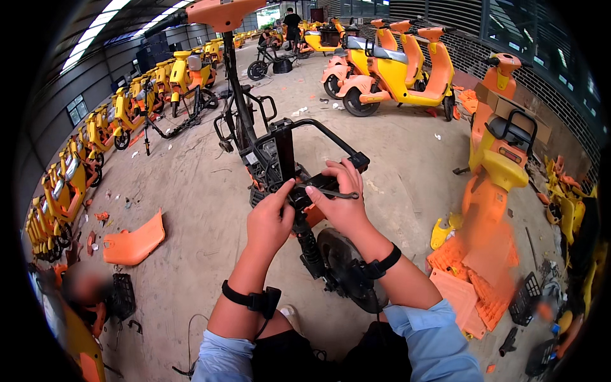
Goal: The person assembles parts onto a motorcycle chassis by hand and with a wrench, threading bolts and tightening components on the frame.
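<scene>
A stripped scooter frame (270,153), black and without its body panels, stands upright before me. My left hand (270,216) is at the near end of the frame, index finger stretched against the black metal and the other fingers curled in; what they may hold is hidden. Beside it my right hand (344,207) grips a dark wrench (340,194) between thumb and fingers, its ringed end sticking out to the right. Below my hands are a black spring shock absorber (311,254) and the scooter's wheel (347,270). The part under the wrench's other end is hidden.
Left, a long row of yellow scooters (73,175) and a loose orange panel (135,239). Right, yellow-orange scooters (401,79), orange panels (474,286) and a black basket (525,299). An orange-topped steering column (232,70) rises ahead. Two people (292,24) are far back.
</scene>
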A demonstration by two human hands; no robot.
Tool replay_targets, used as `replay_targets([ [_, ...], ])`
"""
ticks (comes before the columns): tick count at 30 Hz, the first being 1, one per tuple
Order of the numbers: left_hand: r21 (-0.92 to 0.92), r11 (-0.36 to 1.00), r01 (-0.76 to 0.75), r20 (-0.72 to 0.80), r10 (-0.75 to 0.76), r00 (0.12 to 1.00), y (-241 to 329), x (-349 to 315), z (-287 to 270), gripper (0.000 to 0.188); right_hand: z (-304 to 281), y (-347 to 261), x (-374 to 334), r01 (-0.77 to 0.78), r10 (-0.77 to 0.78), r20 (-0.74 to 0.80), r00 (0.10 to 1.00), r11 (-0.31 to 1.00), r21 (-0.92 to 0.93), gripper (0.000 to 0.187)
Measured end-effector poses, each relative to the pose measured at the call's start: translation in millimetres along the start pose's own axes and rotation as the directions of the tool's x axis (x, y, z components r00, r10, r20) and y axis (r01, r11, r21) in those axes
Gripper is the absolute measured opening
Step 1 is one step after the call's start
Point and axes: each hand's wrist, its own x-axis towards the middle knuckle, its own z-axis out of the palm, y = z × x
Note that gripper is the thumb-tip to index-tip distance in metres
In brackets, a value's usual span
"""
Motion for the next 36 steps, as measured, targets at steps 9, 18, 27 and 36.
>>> replay_targets([
  [9,0.186,0.974,-0.126,0.009,0.126,0.992,4,-1,-6,0.053,13,-4,10,-0.109,0.087,-0.208,0.974,0.989,-0.096,0.065],
  [18,0.129,0.983,-0.134,-0.028,0.138,0.990,5,-6,-3,0.049,19,-34,10,0.047,-0.036,0.134,0.990,0.996,-0.077,0.057],
  [27,0.150,0.982,-0.114,0.027,0.112,0.993,1,-7,1,0.045,20,-43,12,0.087,-0.076,0.283,0.956,0.996,-0.026,0.061],
  [36,0.247,0.969,-0.014,0.115,-0.015,0.993,8,-6,4,0.056,19,-51,11,0.067,-0.102,0.348,0.932,0.992,0.110,0.066],
])
